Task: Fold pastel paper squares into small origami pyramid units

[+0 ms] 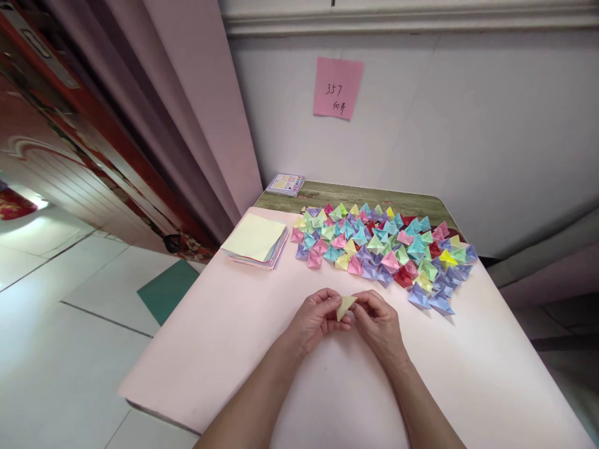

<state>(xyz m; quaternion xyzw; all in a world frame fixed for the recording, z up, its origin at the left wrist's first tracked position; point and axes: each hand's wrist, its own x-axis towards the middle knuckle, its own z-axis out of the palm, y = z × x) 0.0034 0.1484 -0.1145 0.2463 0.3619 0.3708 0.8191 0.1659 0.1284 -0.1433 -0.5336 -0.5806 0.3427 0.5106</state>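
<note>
Between my two hands is a small piece of folded pale yellow paper [345, 307], pointed at its lower end. My left hand [318, 318] pinches its left side between thumb and fingers. At the upper right corner, my right hand [378, 318] grips the same paper with thumb and fingertips. Both hands are just above the pink table covering [224, 337]. Beyond them sits a wide cluster of folded paper pieces [374, 244] in many colours. A stack of square paper sheets [257, 238], pale yellow on top, lies to the left of the cluster.
A small pile of printed cards [285, 184] rests at the table's back left corner, on bare wood-patterned surface [327, 192]. On the wall hangs a pink note [337, 88] with handwriting. A green sheet [169, 290] is on the tiled floor at left, near a purple curtain [187, 93].
</note>
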